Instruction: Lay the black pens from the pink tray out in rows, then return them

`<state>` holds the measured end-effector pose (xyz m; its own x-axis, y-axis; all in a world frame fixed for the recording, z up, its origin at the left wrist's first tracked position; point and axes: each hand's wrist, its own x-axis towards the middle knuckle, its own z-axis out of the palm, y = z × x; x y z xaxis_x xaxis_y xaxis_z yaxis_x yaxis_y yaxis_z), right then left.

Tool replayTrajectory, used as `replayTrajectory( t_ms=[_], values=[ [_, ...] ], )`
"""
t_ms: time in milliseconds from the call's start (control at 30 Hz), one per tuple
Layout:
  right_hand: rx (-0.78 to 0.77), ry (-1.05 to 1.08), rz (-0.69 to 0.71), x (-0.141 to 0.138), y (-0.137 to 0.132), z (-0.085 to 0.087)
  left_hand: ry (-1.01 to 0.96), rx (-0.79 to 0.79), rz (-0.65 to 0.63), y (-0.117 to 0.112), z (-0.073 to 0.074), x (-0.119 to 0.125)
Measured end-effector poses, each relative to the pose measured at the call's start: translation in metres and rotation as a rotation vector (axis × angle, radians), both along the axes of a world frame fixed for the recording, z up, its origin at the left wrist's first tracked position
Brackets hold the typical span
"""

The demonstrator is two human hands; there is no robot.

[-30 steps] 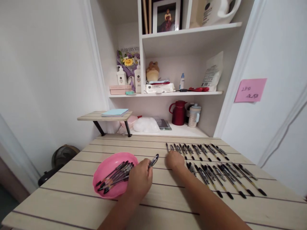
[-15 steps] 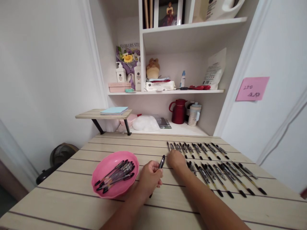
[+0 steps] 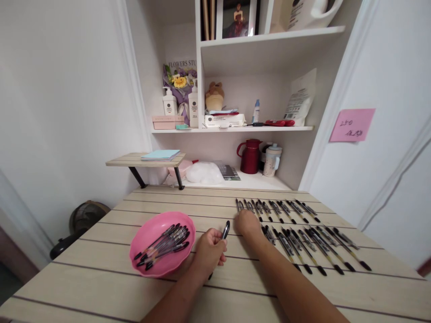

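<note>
A black-capped pen (image 3: 226, 229) is in my left hand (image 3: 210, 249), which is closed around it just right of the pink bowl (image 3: 138, 237). The pen leans, and its lower end shows under my hand. In the bowl lies a bundle of clear-barrelled pens (image 3: 164, 246) with black caps. My right hand (image 3: 248, 223) rests curled at the left end of the back row of pens (image 3: 274, 208); its fingertips are hidden behind the hand. A front row of pens (image 3: 313, 246) lies to the right of my right forearm, which partly covers its left end.
The plank-patterned table (image 3: 111, 287) carries a small raised stand (image 3: 124, 160) with blue paper (image 3: 161, 154) at back left. Behind the table, shelves hold a red jug (image 3: 250, 157), a light cup (image 3: 271, 161) and bottles. A pink note (image 3: 352, 125) is stuck on the right wall.
My left hand with the pen has shifted very slightly left and down. My right hand stays at the end of the back row. The view has moved a little.
</note>
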<state>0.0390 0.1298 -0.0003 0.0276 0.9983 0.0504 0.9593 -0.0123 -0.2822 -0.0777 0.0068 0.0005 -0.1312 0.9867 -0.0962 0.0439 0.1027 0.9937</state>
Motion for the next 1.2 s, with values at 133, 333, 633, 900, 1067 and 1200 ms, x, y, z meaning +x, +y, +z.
replayTrajectory(
  t_ms=[133,333,633,900,1067,1200],
  values=[
    [-0.003,-0.001,-0.008,-0.001,-0.001,0.001,0.007,0.006,-0.004,0.001,-0.002,-0.001],
    [-0.007,0.0,-0.019,0.0,-0.001,0.004,0.017,-0.003,0.009,0.002,-0.001,0.0],
    [-0.008,0.025,-0.028,0.003,0.0,0.005,0.015,0.002,0.005,0.002,-0.001,-0.001],
    [-0.002,0.165,-0.042,0.003,-0.003,0.008,0.031,-0.004,0.0,0.004,-0.003,-0.002],
    [0.003,0.393,-0.028,0.007,-0.013,0.015,0.008,-0.003,0.005,0.003,-0.002,-0.002],
    [-0.044,0.675,0.055,-0.005,-0.04,0.017,-0.026,0.038,0.01,0.003,-0.002,0.0]
  ],
)
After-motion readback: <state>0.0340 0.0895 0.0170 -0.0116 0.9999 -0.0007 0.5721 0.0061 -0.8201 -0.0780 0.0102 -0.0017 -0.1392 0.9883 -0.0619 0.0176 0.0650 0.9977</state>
